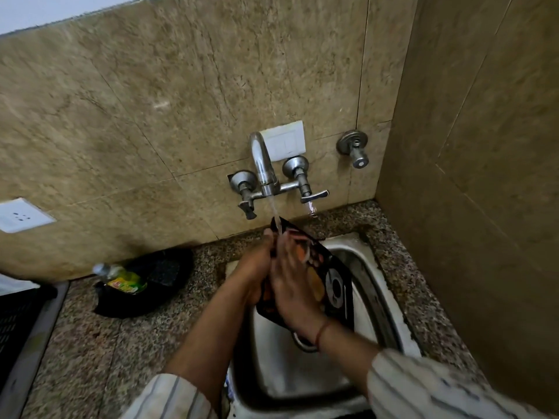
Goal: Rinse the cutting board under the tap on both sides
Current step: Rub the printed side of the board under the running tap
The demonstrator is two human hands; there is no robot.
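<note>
A dark cutting board with a printed orange and white picture stands on edge over the steel sink, tilted to the right. Water runs from the chrome wall tap onto its top edge. My left hand grips the board's left side. My right hand lies flat against the printed face, fingers pointing up toward the stream. The board's back side is hidden.
A black pan with a green and yellow bottle lying on it sits on the speckled granite counter to the left. A dark crate is at the far left. A side wall closes in the right.
</note>
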